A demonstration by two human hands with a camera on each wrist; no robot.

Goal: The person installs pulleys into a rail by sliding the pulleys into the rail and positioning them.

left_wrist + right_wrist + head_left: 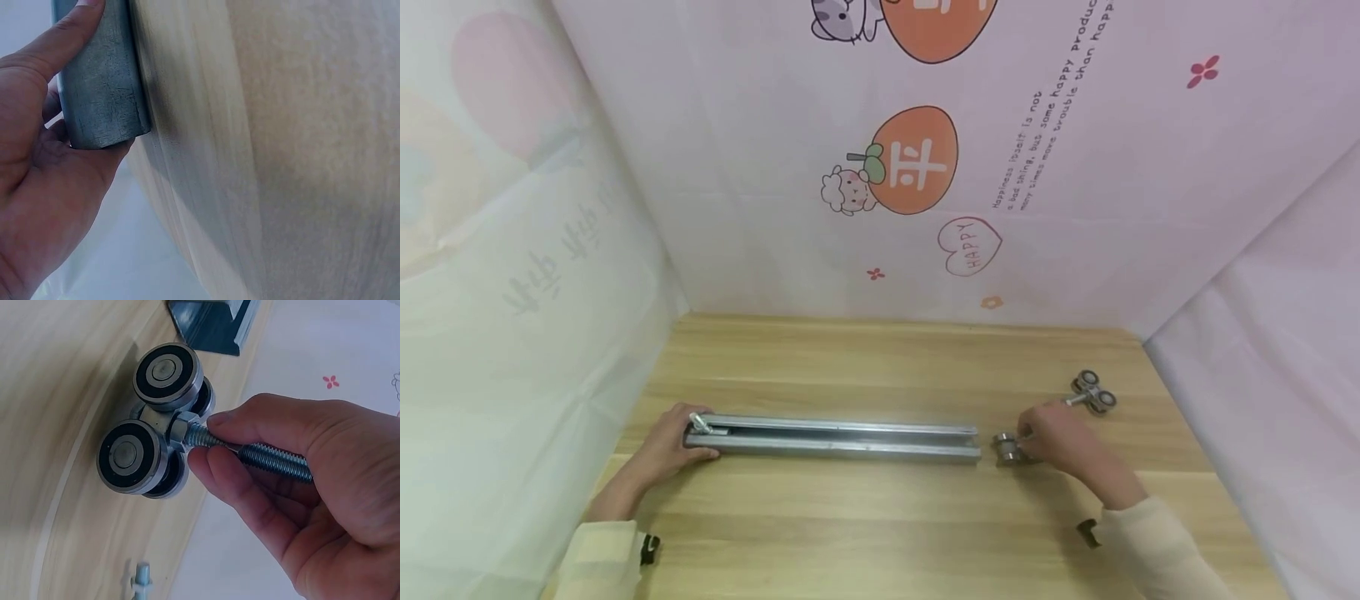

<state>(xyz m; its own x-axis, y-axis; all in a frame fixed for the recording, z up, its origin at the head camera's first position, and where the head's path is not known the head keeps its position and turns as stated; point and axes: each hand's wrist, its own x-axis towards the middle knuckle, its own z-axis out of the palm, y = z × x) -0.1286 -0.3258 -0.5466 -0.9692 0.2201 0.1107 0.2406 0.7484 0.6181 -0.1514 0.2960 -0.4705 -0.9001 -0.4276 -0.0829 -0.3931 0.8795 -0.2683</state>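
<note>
A slotted metal track (850, 447) lies lengthwise on the wooden table. My left hand (664, 446) grips its left end, thumb on one side and fingers on the other; the left wrist view shows that track end (103, 94) close up. A threaded bolt (700, 423) pokes up through the slot beside this hand. My right hand (1063, 437) pinches the threaded stem (275, 464) of a roller trolley (125, 453) between thumb and fingers. The trolley's wheels (1006, 448) are just off the track's right end, apart from it. Inside the track, whatever carries the bolt is mostly hidden.
Behind my right hand, a second roller trolley (1093, 392) lies on the wooden table (850, 525). Printed white sheeting (760, 208) stands along the table's back, with more sheeting at both sides. A dark piece shows at each sleeve.
</note>
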